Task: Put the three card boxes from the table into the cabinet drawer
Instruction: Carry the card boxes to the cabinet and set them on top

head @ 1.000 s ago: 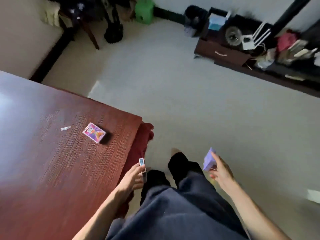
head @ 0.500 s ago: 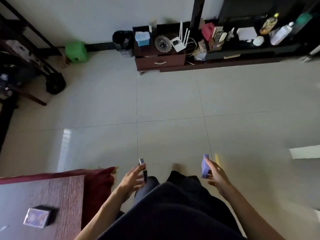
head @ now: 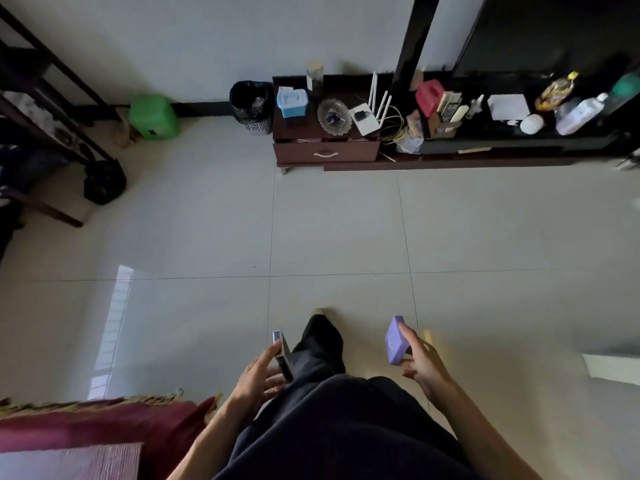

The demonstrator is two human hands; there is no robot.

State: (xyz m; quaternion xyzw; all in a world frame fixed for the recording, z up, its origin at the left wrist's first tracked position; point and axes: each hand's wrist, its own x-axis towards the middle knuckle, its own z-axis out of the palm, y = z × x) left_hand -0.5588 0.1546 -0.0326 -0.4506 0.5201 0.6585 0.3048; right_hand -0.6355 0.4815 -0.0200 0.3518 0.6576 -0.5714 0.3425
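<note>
My left hand point(head: 258, 377) grips a thin card box point(head: 282, 353) with a blue end, held edge-on beside my dark trouser leg. A purple card box point(head: 396, 340) sits in my right hand point(head: 422, 363), held a little out to the right. Across the tiled floor, against the far wall, stands the low brown cabinet point(head: 294, 133); its drawer point(head: 325, 153) with a white handle is slightly pulled out. A corner of the reddish-brown table point(head: 69, 462) shows at the bottom left. The third card box is out of view.
A black bin point(head: 252, 105) and a green stool point(head: 154, 116) stand left of the cabinet. On the cabinet top are a blue container point(head: 292, 102), a glass dish point(head: 334, 116) and a router point(head: 367, 116). A dark chair point(head: 41, 133) stands far left. Open tiled floor point(head: 339, 230) lies between.
The view has turned from the table toward the cabinet and moved closer to it. The table has slid down and left, and the third card box has left the view. Both hands keep their boxes.
</note>
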